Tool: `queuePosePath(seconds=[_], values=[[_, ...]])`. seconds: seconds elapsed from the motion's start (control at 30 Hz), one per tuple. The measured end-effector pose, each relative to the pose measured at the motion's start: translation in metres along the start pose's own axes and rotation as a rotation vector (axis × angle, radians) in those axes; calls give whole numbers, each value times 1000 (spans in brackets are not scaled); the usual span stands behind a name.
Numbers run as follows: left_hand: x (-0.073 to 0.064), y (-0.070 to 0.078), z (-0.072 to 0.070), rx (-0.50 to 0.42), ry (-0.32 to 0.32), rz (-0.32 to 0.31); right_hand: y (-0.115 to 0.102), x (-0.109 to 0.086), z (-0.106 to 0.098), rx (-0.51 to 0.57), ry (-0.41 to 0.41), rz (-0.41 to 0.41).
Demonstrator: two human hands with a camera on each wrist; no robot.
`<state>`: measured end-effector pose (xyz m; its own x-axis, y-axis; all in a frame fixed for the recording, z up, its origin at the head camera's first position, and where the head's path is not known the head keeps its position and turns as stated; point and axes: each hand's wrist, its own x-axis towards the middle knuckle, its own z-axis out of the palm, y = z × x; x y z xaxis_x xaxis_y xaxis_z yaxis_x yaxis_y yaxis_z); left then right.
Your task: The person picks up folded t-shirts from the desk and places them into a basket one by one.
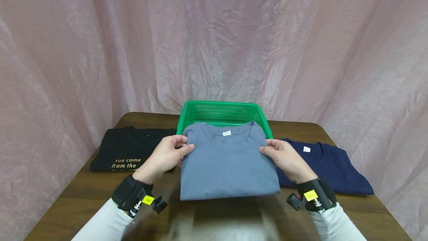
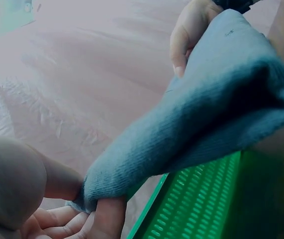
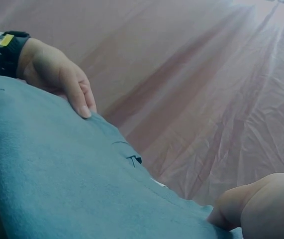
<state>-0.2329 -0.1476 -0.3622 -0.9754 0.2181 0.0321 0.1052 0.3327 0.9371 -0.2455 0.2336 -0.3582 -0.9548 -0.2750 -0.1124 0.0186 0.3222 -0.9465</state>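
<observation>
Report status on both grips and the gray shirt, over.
Left grip and right grip pinching gray shirt by sides. Folded, raised off table. Green basket beyond, near side hidden; no obstruction seen.

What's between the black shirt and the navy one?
The grey shirt, gripped at its sides by the left hand and right hand, with the green basket behind it. Shows in the head view.

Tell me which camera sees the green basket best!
The head view shows the green basket best, with its back rim and sides, though the gray shirt hides its front. The left wrist view shows only a holey part; the right wrist view, none of it.
</observation>
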Motion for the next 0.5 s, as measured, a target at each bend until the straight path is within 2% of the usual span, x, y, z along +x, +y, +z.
queuePosePath(seconds=[0.33,0.5], values=[[9,-4,0,29,31,7,3,11,1,12,-9,-16],[14,-1,-3,35,38,16,0,18,1,-11,22,-16]])
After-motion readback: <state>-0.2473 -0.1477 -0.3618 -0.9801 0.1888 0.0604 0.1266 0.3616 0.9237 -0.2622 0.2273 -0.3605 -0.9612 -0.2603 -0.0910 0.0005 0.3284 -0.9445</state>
